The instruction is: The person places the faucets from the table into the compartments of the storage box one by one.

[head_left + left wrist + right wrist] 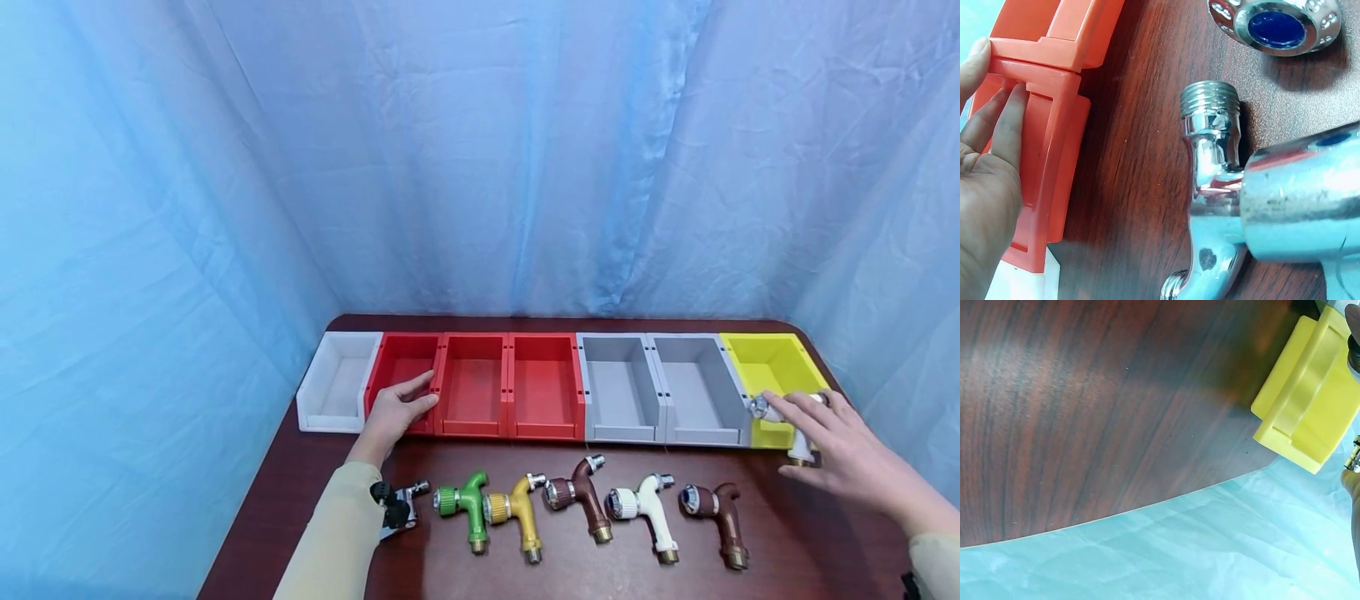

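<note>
My right hand [847,446] grips a white faucet [804,442] with a chrome-capped knob, above the front of the yellow bin [761,350]. In the right wrist view only bits of that hand show at the edge, beside the yellow bin [1310,400]. My left hand [393,417] reaches over the leftmost red bin [405,346]. In the left wrist view its fingers [1007,134] are straight inside that bin, near the wall shared with the neighbouring red bin. Below the left wrist lies a chrome faucet [1213,169], partly covered by the wrist gear in the head view.
Green [472,508], yellow [525,517], brown [585,500], white [652,512] and another brown faucet [726,521] lie in a row on the dark wooden table [450,575]. White [337,375], red and grey bins [618,387] line the back. Blue curtains [487,167] surround the table.
</note>
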Available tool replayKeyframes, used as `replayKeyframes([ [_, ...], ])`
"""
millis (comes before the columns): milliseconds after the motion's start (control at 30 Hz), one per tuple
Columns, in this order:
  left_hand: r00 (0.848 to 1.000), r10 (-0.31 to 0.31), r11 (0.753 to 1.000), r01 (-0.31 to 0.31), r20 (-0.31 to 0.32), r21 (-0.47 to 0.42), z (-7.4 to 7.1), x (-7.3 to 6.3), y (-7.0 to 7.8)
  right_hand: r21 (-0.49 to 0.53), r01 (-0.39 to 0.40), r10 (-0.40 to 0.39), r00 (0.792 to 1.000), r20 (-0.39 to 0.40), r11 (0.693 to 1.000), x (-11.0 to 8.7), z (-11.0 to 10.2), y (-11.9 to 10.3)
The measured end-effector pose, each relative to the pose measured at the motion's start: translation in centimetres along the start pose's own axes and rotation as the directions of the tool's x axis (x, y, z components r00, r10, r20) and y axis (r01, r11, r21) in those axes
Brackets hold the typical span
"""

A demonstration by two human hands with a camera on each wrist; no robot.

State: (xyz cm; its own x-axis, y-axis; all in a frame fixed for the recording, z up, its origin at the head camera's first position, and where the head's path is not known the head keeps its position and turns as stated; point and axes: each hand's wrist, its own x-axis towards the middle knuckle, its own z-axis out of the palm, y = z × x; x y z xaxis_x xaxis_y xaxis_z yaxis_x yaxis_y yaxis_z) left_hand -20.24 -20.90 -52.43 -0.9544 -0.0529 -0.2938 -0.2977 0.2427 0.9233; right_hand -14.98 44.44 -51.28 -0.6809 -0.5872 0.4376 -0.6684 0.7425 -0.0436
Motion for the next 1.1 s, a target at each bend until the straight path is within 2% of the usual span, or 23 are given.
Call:
replayKeyframes([
  [533, 1.000, 0.010, 1.000, -0.010, 0.003, -0.003, 0.0, 0.0, 0.0, 0.027, -0.053, 0.052, 0.998, 0.042, 0.998, 0.8, 0.1, 2.3],
  [800, 1.000, 0.020, 1.000, -0.020, 0.013, -0.008, 0.0, 0.2, -0.2, 0.056, -0.092, 0.086, 0.991, 0.101, 0.994, 1.5, 0.1, 3.4],
  [900, 1.000, 0.018, 1.000, -0.018, 0.010, -0.006, 0.0, 0.2, -0.3, 0.038, -0.120, 0.114, 0.986, 0.122, 0.992, 1.8, 0.3, 3.6],
  [1033, 1.000, 0.015, 1.000, -0.015, 0.007, -0.004, 0.0, 0.2, -0.2, 0.038, -0.185, 0.175, 0.968, 0.179, 0.982, 2.3, 0.5, 3.8],
  [1100, 1.000, 0.014, 1.000, -0.014, 0.006, -0.003, 0.0, 0.1, -0.2, 0.054, -0.193, 0.179, 0.964, 0.196, 0.980, 2.6, 0.6, 3.9],
])
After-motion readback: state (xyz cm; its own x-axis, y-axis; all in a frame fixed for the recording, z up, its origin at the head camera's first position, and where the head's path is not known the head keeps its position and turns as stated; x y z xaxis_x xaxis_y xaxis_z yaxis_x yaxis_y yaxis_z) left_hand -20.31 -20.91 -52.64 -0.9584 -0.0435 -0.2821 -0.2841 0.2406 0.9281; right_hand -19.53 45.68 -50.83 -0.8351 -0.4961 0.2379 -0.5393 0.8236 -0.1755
